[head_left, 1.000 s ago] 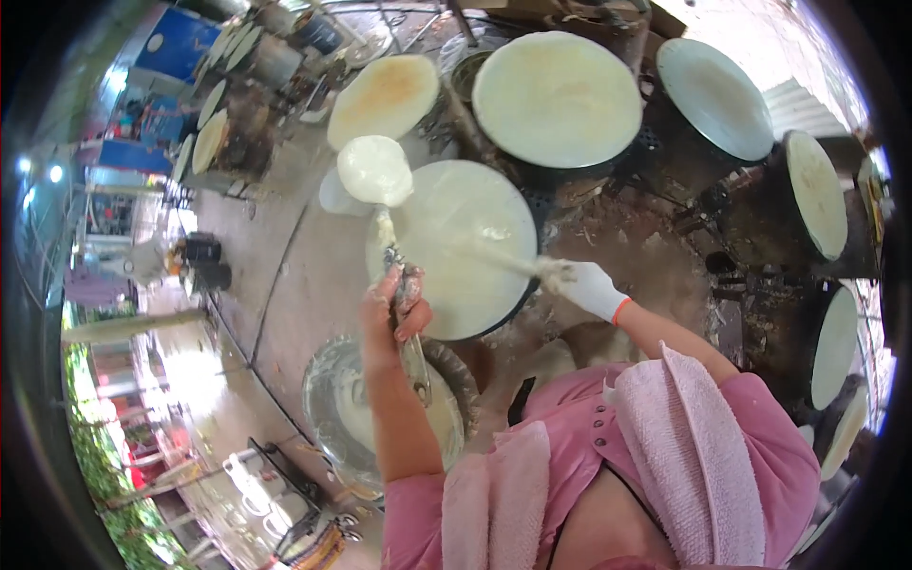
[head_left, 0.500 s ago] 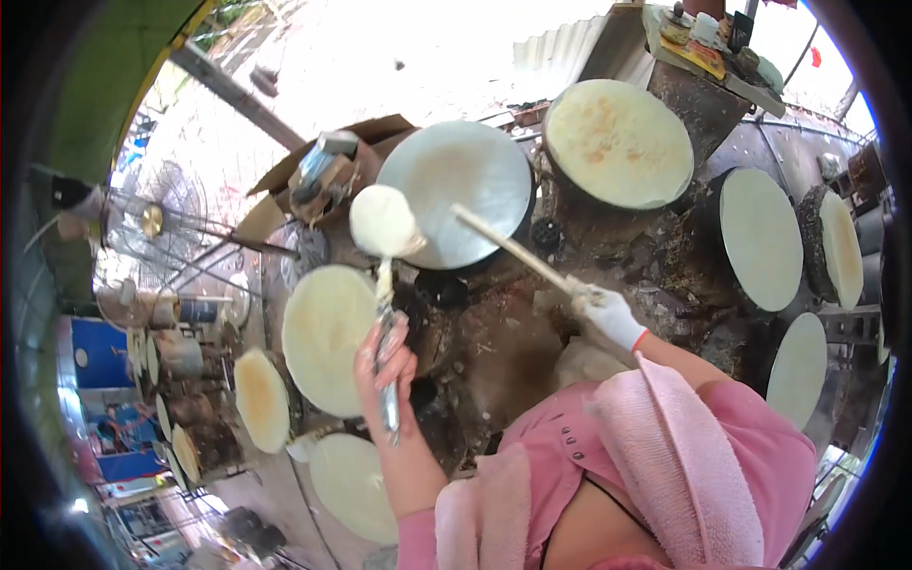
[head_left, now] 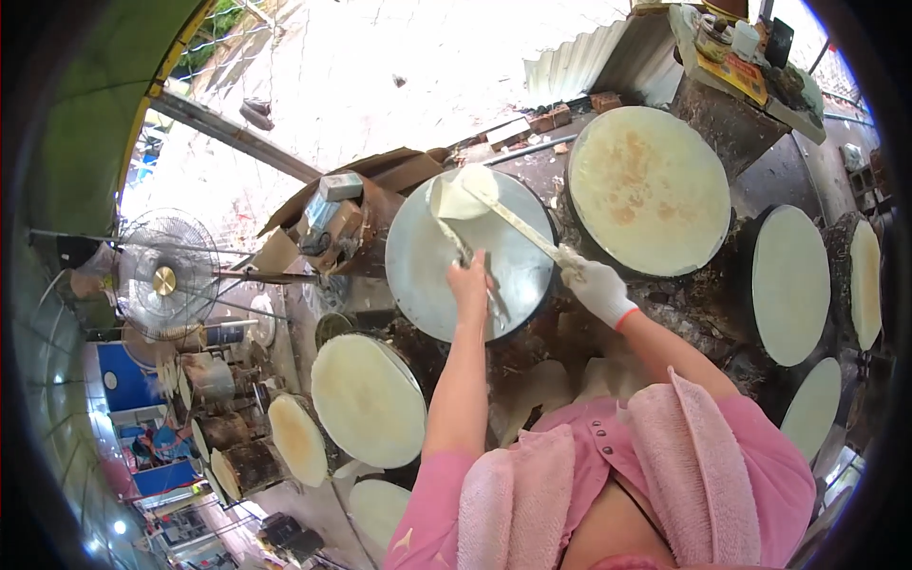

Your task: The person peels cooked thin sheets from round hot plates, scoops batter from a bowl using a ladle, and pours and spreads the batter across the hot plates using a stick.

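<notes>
My bare left hand (head_left: 468, 283) is closed round the handle of a ladle (head_left: 437, 201), which is tilted over the far part of a round grey griddle (head_left: 415, 271). Pale batter (head_left: 465, 198) shows at the ladle's mouth; how much of it rests on the griddle I cannot tell. In a white glove, my right hand (head_left: 597, 287) grips a pale wooden stick (head_left: 518, 224). The stick slants across the griddle, its far end at the batter. Whatever is fixed at that end is hidden.
Round griddles bearing pale thin pancakes stand on both sides, such as the large browned pancake (head_left: 651, 190) at right and another pancake (head_left: 369, 399) at left. Beyond the griddle sits a cardboard box (head_left: 285, 249). A standing fan (head_left: 166, 275) is at far left.
My left hand has carried the batter-filled ladle away from me and right, onto the griddle, and tipped it. The stick's end now meets the batter. The view has shifted.
</notes>
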{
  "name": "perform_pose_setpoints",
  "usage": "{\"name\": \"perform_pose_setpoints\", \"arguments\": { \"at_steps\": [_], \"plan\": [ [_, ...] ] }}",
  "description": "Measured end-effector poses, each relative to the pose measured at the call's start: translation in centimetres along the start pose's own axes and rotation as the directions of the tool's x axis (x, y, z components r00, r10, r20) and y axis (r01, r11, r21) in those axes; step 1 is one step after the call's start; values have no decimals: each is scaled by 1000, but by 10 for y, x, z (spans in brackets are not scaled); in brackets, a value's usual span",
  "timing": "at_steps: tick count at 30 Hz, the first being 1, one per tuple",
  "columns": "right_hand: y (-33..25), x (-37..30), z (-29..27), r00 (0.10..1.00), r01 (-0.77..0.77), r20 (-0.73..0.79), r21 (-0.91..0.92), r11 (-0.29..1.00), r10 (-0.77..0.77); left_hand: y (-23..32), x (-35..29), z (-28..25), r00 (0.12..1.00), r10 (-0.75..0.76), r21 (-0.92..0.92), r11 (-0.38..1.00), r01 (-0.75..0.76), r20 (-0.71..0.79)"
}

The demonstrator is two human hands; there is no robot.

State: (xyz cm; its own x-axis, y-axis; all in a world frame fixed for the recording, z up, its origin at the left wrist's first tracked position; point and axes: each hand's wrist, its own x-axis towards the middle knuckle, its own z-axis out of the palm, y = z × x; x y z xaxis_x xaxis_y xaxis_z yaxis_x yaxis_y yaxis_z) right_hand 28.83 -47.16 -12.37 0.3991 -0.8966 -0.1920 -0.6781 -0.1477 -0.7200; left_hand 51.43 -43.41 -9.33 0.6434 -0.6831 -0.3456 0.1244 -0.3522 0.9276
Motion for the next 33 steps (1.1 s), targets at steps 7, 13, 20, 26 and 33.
{"name": "perform_pose_setpoints", "arguments": {
  "at_steps": [7,13,20,26,33],
  "plan": [
    [-11,16,76,988,-46,-116,406,913,102,-27,23,-77,537,816,697,513,-501,-214],
    [-62,20,15,996,-65,-64,-133,989,57,-18,-3,-164,840,498,453,813,-366,-215],
    [-73,21,73,966,-243,146,239,940,212,-61,-44,-193,940,326,415,873,-258,-102],
    [-42,38,19,988,-147,13,370,917,154,-42,-82,-188,907,333,330,913,-242,-257],
    [-42,71,57,958,8,285,92,996,-34,-50,-103,-179,963,145,334,940,-63,-226]
  ]
}}
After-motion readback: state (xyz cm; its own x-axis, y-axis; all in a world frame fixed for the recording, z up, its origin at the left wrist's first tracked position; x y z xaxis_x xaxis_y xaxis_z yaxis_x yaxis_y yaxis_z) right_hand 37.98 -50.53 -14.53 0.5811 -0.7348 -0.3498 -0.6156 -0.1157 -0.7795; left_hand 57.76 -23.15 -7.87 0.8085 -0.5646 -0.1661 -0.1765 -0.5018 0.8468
